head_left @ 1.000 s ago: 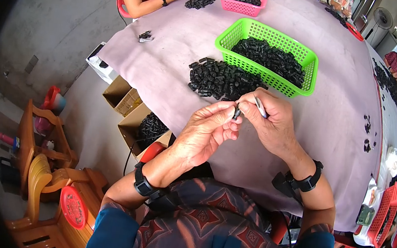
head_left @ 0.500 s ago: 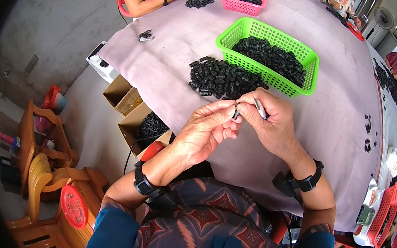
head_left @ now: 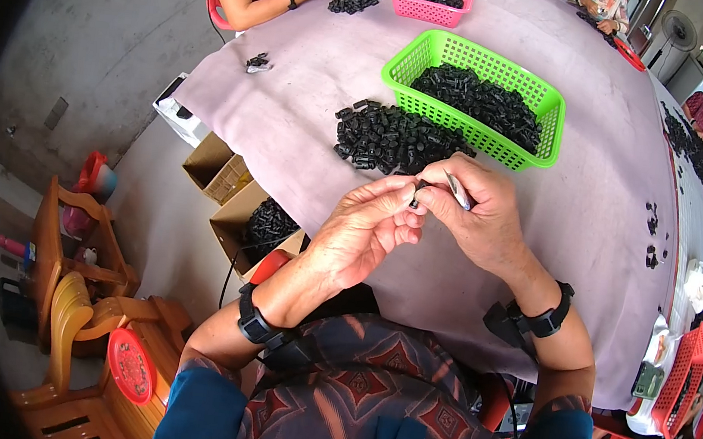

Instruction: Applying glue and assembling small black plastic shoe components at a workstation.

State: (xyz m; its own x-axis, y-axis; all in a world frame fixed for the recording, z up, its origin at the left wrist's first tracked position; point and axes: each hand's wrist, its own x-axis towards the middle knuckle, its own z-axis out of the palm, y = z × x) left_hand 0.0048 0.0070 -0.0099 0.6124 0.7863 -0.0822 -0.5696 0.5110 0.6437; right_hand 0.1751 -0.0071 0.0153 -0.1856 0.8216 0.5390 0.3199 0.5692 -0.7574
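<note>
Between the fingertips of both hands sits a small black plastic part (head_left: 415,197), mostly covered by the fingers. My left hand (head_left: 368,224) pinches it between thumb and forefinger, the other fingers curled loosely below. My right hand (head_left: 478,212) presses its thumb and forefinger against the same part. A slim metal-coloured tool, perhaps a small knife (head_left: 458,191), is tucked in the right hand; its far end is hidden. Just beyond the hands lies a pile of black plastic parts (head_left: 391,140) on the cloth. Behind it stands a green basket (head_left: 541,150) holding more of them.
A pale pinkish cloth covers the table (head_left: 297,92). A pink basket (head_left: 431,12) stands farther off, near a co-worker's arm (head_left: 259,5). Cardboard boxes (head_left: 234,223) sit at the table's left edge, beside a wooden chair (head_left: 72,309). A red basket (head_left: 681,383) is at the right.
My fingertips have shifted slightly around the small black part, and the right thumb now covers more of it. The piles and baskets have not moved.
</note>
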